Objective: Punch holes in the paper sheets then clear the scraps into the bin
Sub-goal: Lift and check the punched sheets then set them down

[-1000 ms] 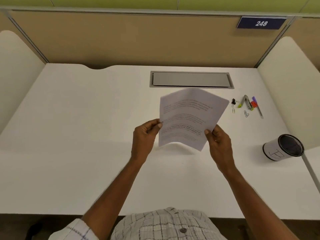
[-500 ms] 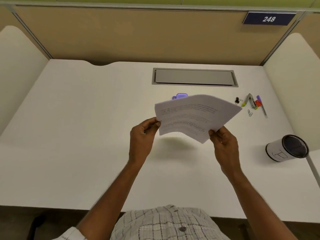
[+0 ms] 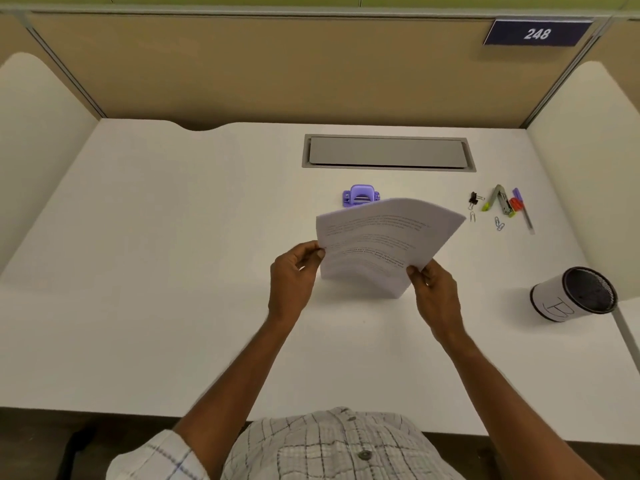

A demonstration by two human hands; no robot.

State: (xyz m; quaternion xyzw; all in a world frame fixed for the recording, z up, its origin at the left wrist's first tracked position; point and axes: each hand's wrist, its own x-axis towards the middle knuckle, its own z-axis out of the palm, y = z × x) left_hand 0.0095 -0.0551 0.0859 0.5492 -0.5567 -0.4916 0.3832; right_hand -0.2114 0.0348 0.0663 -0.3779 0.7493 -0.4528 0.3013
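Above the middle of the white counter (image 3: 138, 271), two hands grip one stack of printed paper sheets (image 3: 381, 244): the left hand (image 3: 294, 282) pinches its left edge, the right hand (image 3: 436, 296) its lower right corner. How many sheets the stack has cannot be told. Its near edge looks to touch the counter, its top bowed over. Just beyond stands one purple hole punch (image 3: 361, 195). At the far right lie one binder clip (image 3: 473, 199), three paper clips (image 3: 498, 223), one stapler (image 3: 502, 202) and some pens (image 3: 523, 209). One mesh bin (image 3: 575, 294) stands near the right edge.
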